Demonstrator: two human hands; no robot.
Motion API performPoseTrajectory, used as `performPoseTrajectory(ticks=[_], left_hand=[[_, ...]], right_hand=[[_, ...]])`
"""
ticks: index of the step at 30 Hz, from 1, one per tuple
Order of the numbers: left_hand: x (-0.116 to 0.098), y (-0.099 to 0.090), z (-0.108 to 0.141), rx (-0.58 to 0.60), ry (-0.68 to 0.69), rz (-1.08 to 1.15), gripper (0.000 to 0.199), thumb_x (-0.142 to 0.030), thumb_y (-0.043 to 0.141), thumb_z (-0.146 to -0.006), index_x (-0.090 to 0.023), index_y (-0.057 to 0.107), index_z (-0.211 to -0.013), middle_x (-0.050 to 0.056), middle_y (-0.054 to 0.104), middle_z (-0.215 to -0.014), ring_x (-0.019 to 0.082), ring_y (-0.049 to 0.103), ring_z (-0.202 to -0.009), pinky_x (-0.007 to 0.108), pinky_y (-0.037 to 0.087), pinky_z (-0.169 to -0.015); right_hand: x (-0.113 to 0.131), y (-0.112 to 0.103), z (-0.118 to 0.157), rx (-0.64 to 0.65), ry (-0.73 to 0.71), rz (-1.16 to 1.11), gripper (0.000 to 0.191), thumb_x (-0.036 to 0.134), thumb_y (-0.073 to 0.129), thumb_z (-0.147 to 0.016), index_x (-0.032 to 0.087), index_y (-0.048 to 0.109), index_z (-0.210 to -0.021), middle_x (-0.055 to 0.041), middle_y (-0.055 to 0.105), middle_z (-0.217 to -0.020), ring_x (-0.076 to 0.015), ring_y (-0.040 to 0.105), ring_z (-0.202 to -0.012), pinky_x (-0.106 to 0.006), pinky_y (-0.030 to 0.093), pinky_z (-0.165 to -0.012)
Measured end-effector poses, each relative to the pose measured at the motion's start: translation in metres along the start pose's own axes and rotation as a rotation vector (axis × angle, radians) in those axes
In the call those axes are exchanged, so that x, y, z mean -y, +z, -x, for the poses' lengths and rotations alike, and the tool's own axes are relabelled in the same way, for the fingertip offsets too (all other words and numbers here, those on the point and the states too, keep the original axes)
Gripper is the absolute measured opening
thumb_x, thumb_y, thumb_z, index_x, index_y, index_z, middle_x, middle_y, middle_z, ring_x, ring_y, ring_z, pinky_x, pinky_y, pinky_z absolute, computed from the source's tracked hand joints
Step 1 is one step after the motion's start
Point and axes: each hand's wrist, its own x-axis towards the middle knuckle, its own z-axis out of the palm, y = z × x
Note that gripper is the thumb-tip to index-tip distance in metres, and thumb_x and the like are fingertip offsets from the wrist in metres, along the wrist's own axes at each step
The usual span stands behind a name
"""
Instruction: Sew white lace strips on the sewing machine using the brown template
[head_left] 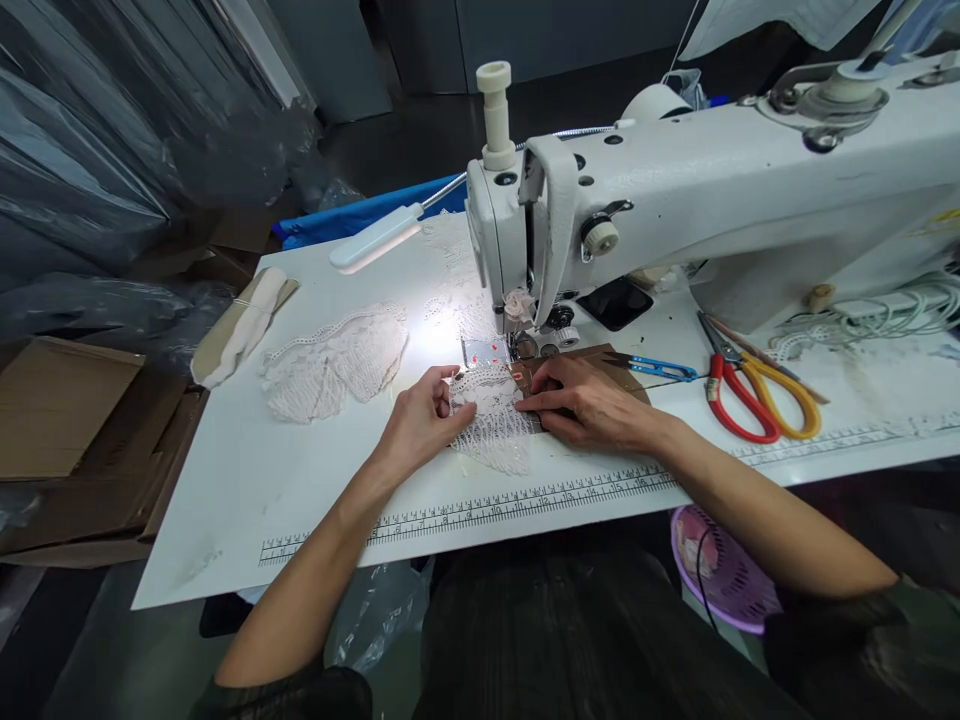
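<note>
The left hand (421, 420) pinches the left edge of a white lace piece (491, 425) between thumb and fingers, just in front of the needle of the sewing machine (675, 200). The right hand (589, 405) lies flat, fingers stretched, pressing down a brown card (611, 362) and the right edge of the lace; it grips nothing. The lace lies at the middle of the bench (247, 490), its near part hanging toward the ruler (480, 510) printed along the front edge. A lamp (375, 238) on a bent neck lights the spot.

Left of the hands, well apart, lies a lace heap (334, 360), and beyond it, toward the left edge, a beige roll (240, 325). To the right of the card lie blue snips (660, 370), then scissors (757, 395) with red and yellow handles, near the front edge. White cord (877, 315) is bundled by the right end of the machine. Below the bench's front edge, a pink basket (724, 575) shows beside the person's right forearm.
</note>
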Motion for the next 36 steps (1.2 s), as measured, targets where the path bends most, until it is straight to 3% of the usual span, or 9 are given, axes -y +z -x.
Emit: performPoseTrajectory(ticks=[5,11,19,24,29,34,36], left_hand=[[0.002,0.001,-0.002,-0.008,0.006,0.031,0.064,-0.044,0.073,-0.078,-0.017,0.055,-0.133,-0.004,0.053,-0.076,0.011,0.048,-0.056,0.026,0.040,-0.054],[0.001,0.002,-0.001,-0.011,0.019,0.004,0.062,-0.044,0.073,-0.079,-0.018,0.055,-0.133,-0.003,0.055,-0.078,0.011,0.050,-0.058,0.026,0.039,-0.054],[0.003,0.000,-0.001,-0.025,0.019,-0.036,0.072,-0.045,0.076,-0.076,-0.016,0.050,-0.137,-0.002,0.057,-0.083,0.012,0.053,-0.063,0.028,0.042,-0.058],[0.002,0.000,-0.001,-0.039,-0.015,-0.037,0.083,-0.049,0.081,-0.071,-0.016,0.047,-0.139,-0.001,0.058,-0.089,0.013,0.055,-0.066,0.029,0.044,-0.059],[0.000,-0.004,-0.005,-0.104,-0.014,-0.180,0.094,-0.048,0.085,-0.069,-0.016,0.040,-0.144,0.000,0.060,-0.091,0.015,0.059,-0.071,0.030,0.047,-0.063],[0.004,-0.009,-0.006,-0.131,0.095,-0.258,0.099,-0.044,0.089,-0.067,-0.018,0.037,-0.148,0.004,0.061,-0.100,0.017,0.060,-0.075,0.034,0.053,-0.068],[0.004,-0.009,-0.004,-0.147,0.202,-0.328,0.094,-0.045,0.089,-0.067,-0.022,0.044,-0.145,0.008,0.059,-0.112,0.020,0.061,-0.082,0.036,0.054,-0.069]], right_hand=[[0.000,-0.002,-0.002,0.013,0.033,-0.011,0.033,0.025,0.051,-0.095,0.026,0.074,-0.118,-0.0086,0.065,-0.111,-0.0230,0.061,-0.105,-0.042,0.051,-0.094],[-0.002,-0.009,-0.019,0.092,0.177,0.137,0.047,0.027,0.044,-0.098,0.025,0.056,-0.143,-0.0124,0.063,-0.113,-0.0201,0.062,-0.081,-0.035,0.053,-0.075],[0.004,-0.002,-0.027,0.159,0.227,0.290,0.046,0.022,0.041,-0.096,0.024,0.057,-0.139,-0.0142,0.061,-0.113,-0.0208,0.056,-0.076,-0.034,0.047,-0.063],[0.008,0.002,-0.024,0.166,0.254,0.335,0.047,0.021,0.041,-0.097,0.026,0.054,-0.141,-0.0142,0.058,-0.113,-0.0215,0.054,-0.080,-0.033,0.043,-0.064],[0.016,0.007,-0.024,0.188,0.264,0.396,0.051,0.016,0.034,-0.097,0.025,0.049,-0.146,-0.0155,0.056,-0.111,-0.0242,0.053,-0.087,-0.035,0.042,-0.071],[0.027,0.010,-0.024,0.185,0.342,0.462,0.052,0.018,0.033,-0.099,0.023,0.043,-0.150,-0.0181,0.055,-0.116,-0.0269,0.052,-0.089,-0.037,0.041,-0.075],[0.028,0.010,-0.023,0.186,0.352,0.451,0.051,0.018,0.034,-0.099,0.023,0.045,-0.149,-0.0179,0.055,-0.115,-0.0268,0.052,-0.089,-0.037,0.041,-0.075]])
